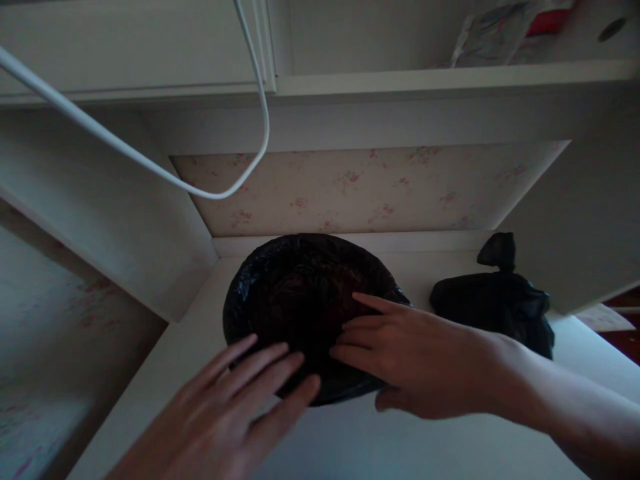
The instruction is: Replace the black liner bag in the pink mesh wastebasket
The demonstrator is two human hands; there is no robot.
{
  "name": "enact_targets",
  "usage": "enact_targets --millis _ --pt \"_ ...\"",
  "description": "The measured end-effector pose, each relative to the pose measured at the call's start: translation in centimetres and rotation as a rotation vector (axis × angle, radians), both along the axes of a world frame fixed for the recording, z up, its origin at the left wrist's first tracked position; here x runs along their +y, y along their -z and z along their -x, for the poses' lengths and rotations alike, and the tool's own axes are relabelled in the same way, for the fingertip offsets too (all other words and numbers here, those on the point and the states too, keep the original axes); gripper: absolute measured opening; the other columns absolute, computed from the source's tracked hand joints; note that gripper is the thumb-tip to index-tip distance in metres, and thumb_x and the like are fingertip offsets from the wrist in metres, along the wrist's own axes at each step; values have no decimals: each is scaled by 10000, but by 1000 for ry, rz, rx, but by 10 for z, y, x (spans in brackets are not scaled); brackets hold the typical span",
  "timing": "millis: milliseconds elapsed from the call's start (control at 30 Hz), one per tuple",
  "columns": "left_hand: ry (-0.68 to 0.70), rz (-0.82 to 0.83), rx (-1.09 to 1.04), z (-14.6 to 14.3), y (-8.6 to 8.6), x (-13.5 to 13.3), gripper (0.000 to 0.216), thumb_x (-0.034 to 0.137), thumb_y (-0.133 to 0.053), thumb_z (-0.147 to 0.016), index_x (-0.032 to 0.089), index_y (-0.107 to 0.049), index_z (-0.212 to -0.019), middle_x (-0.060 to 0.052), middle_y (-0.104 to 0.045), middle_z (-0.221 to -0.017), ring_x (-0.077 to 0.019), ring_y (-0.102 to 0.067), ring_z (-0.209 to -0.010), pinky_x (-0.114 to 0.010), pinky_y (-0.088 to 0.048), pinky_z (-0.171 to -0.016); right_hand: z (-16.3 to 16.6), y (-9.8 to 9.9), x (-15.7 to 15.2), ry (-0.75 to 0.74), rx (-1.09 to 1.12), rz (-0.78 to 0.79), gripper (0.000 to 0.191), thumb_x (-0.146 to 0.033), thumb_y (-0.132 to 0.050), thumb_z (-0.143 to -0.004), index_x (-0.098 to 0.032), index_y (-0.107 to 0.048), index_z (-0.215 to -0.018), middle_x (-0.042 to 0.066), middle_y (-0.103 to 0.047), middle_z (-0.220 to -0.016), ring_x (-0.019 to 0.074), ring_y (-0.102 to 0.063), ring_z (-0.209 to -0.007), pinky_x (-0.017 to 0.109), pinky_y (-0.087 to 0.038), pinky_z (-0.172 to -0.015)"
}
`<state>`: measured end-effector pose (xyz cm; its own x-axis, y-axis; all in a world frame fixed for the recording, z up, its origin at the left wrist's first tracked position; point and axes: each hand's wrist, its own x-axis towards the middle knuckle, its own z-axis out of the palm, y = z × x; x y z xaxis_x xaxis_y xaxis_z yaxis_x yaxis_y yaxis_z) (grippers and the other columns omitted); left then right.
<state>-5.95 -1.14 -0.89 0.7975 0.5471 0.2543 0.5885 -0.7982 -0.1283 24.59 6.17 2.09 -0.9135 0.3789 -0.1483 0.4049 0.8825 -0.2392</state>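
A round bin lined with a black bin bag [300, 250] stands on the white surface, the bag folded over its rim. My left hand [220, 413] is at the near left of the rim with its fingers spread. From the right, my right hand [400, 347] reaches over the rim, fingers stretched out across the bin's mouth. I cannot tell whether either hand is pressing on the bag. The inside of the bin is dark. To the right lies a bundle of black plastic [493, 303], apart from both hands.
A white cable [200, 193] hangs in a loop at the upper left. Above is a white shelf edge [425, 81] with plastic packaging [495, 33] on it. White side panels [120, 207] flank the space, and flowered wallpaper [340, 193] covers the back wall.
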Motion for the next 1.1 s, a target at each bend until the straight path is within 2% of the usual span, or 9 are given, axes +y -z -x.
enact_targets --millis 67,133,233,333,467,600,700,900,1100 --pt "16 -16 -117 -38 1 -7 426 195 -494 -1034 255 -602 -1442 -19 -786 -1279 -229 -732 -1139 -389 -544 -1055 13 11 1 -8 2 -127 240 -203 -664 -957 -126 -720 -1178 134 -798 -1104 302 -745 -1076 530 -399 -1179" --pt "-37 -70 -267 -69 8 -8 337 281 -502 -1075 146 -623 -1358 -54 -816 -1104 -227 -767 -948 -390 -594 -863 22 20 2 0 -27 -171 137 -175 -602 -964 -140 -722 -1020 95 -793 -902 271 -764 -855 432 -548 -917" --pt "-137 -160 -371 -88 26 -1 255 311 -506 -1091 118 -658 -1157 -41 -787 -872 -223 -740 -721 -403 -548 -679 22 22 3 32 -19 -206 152 -297 -644 -978 -161 -710 -970 66 -774 -814 256 -740 -720 359 -506 -650" --pt "-115 -186 -352 -76 36 11 253 294 -465 -1107 150 -658 -1029 -15 -746 -769 -214 -708 -653 -406 -513 -685 9 14 7 11 75 -240 310 -456 -696 -970 -160 -715 -1056 82 -784 -892 269 -743 -823 377 -519 -724" --pt "40 -9 -340 -32 28 36 252 372 -575 -1069 184 -649 -920 19 -678 -724 -179 -657 -650 -373 -462 -690 -10 7 19 15 63 -209 514 -487 -851 -839 -149 -722 -1204 122 -801 -1029 323 -737 -1011 463 -522 -949" --pt "30 76 -290 1 4 43 236 387 -589 -1067 220 -703 -946 22 -733 -859 -178 -701 -831 -419 -411 -1043 -15 13 26 46 47 -131 564 -583 -847 -814 -166 -749 -1180 124 -810 -1015 314 -749 -1003 436 -524 -921" --pt "-14 80 -323 -14 -6 23 238 418 -627 -1047 246 -717 -1185 14 -779 -1092 -188 -713 -1051 -412 -309 -1210 -10 20 25 40 89 -61 636 -753 -754 -806 -175 -760 -1073 97 -805 -910 280 -760 -875 396 -516 -829" --pt "-92 -188 -395 -80 31 -2 344 416 -579 -1063 157 -691 -1259 -21 -803 -997 -214 -720 -829 -401 -491 -871 -1 29 21 -32 107 -117 656 -798 -705 -818 -175 -729 -1022 61 -796 -861 259 -762 -774 369 -478 -712" --pt "-119 -127 -258 -56 37 22 103 154 -591 -990 167 -687 -1021 0 -681 -767 -231 -631 -691 -408 -439 -700 -18 30 25 45 -29 -184 507 -663 -761 -865 -174 -749 -998 77 -809 -877 293 -778 -829 380 -488 -709"
